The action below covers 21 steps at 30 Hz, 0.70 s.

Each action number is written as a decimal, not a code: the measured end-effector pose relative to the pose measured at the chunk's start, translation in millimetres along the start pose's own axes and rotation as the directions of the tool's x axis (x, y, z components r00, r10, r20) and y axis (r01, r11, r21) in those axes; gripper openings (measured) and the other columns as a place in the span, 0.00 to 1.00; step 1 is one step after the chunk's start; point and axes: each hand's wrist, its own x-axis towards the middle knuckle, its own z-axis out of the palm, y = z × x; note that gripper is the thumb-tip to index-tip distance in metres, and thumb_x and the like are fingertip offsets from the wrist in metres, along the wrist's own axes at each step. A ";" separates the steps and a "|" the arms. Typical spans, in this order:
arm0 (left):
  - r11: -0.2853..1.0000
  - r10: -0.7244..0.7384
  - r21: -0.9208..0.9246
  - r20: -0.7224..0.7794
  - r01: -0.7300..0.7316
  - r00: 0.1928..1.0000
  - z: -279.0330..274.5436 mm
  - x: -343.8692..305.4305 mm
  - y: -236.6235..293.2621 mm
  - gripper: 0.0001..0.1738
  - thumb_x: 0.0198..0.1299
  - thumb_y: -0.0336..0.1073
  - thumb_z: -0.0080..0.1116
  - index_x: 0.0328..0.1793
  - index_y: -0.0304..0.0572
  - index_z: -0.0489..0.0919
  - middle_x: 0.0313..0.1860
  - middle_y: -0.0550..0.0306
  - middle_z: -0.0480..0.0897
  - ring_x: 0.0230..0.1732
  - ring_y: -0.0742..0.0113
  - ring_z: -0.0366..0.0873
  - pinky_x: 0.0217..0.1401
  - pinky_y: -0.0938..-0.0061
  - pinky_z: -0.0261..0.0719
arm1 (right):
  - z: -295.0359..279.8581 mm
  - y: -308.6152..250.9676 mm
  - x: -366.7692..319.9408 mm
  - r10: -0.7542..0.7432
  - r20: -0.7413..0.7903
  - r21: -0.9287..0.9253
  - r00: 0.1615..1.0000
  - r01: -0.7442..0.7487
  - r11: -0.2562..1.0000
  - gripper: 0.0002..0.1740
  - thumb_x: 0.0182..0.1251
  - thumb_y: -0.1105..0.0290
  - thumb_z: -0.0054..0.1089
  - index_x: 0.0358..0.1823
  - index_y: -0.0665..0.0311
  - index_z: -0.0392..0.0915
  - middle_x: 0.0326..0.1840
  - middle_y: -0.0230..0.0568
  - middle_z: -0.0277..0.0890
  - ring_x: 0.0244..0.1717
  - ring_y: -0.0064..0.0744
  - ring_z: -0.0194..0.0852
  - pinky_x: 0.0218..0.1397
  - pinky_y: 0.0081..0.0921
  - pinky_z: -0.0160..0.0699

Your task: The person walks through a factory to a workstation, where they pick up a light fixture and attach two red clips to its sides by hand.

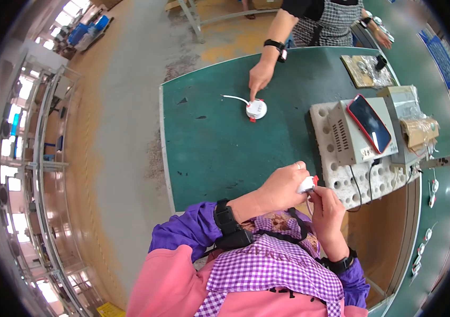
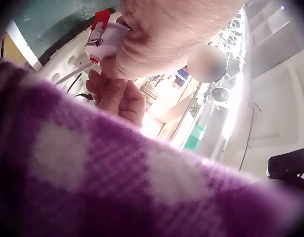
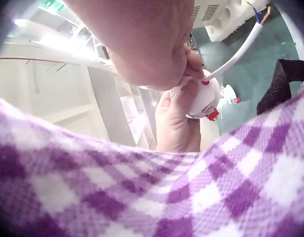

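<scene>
In the head view my left hand (image 1: 283, 186) grips a small white round downlight (image 1: 306, 185) with red clips. My right hand (image 1: 327, 211) meets it from the other side, its thumb and fingers pinching the edge. A white cable (image 3: 239, 54) leaves the downlight's red inlet in the right wrist view, and bare blue and brown wire ends show at its tip. The left wrist view shows the casing (image 2: 106, 40) with a red clip (image 2: 100, 20) sticking up beside my left fingers. Part of the casing is hidden behind both hands.
Across the green table (image 1: 209, 153) another person's hand (image 1: 261, 76) touches a second downlight (image 1: 256, 109). To the right, a phone (image 1: 369, 124) lies on a grey metal box (image 1: 346, 140) over a white foam block (image 1: 341, 190). More lamps (image 1: 420, 248) lie along the right-hand bench.
</scene>
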 end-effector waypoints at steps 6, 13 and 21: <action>0.997 -0.042 -0.059 0.023 0.043 0.999 -7.3 -2.6 -5.6 0.13 0.41 0.30 0.61 0.35 0.34 0.76 0.35 0.50 0.74 0.35 0.52 0.75 0.38 0.65 0.74 | 1.7 0.6 5.7 -0.006 0.063 0.087 0.998 0.001 0.996 0.08 0.52 0.85 0.56 0.34 0.68 0.73 0.27 0.46 0.72 0.27 0.44 0.73 0.28 0.30 0.71; 0.990 -0.065 -0.121 0.049 0.071 0.997 -16.2 -8.7 -8.6 0.13 0.40 0.31 0.60 0.34 0.34 0.76 0.35 0.49 0.73 0.38 0.51 0.74 0.40 0.64 0.73 | 3.5 -0.8 14.1 -0.093 0.113 0.062 0.989 0.087 0.994 0.08 0.51 0.85 0.57 0.33 0.68 0.72 0.28 0.46 0.72 0.27 0.43 0.73 0.29 0.30 0.71; 0.990 -0.052 -0.124 0.121 0.067 0.991 -24.1 -14.4 -16.9 0.14 0.41 0.33 0.60 0.34 0.33 0.75 0.35 0.48 0.73 0.36 0.50 0.74 0.39 0.63 0.73 | 0.4 -7.2 20.2 0.260 0.290 0.224 0.921 -0.329 0.917 0.23 0.50 0.84 0.61 0.50 0.68 0.67 0.38 0.46 0.78 0.32 0.29 0.79 0.37 0.24 0.76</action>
